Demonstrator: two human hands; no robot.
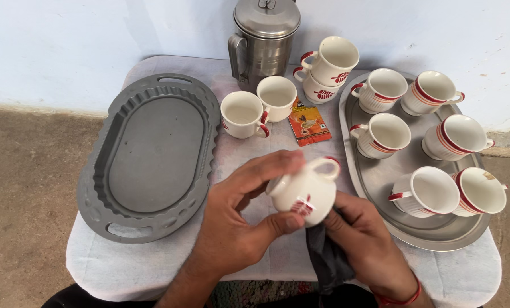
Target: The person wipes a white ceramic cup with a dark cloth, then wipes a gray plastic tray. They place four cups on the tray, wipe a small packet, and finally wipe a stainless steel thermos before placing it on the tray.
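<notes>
My left hand [241, 214] grips a white cup [305, 188] with a red leaf mark, tipped on its side over the table's front middle. Its handle points up and to the right. My right hand [360, 239] is under the cup and holds a dark grey cloth [326, 256] against its lower side. The cloth hangs down past the table's front edge. A red band sits on my right wrist.
An empty grey oval plastic tray [152, 154] lies at left. A steel oval tray [380, 177] at right carries several white-and-red cups. Two cups [258, 105], two stacked cups [326, 71], a steel jug [263, 43] and a small orange sachet [308, 122] stand behind.
</notes>
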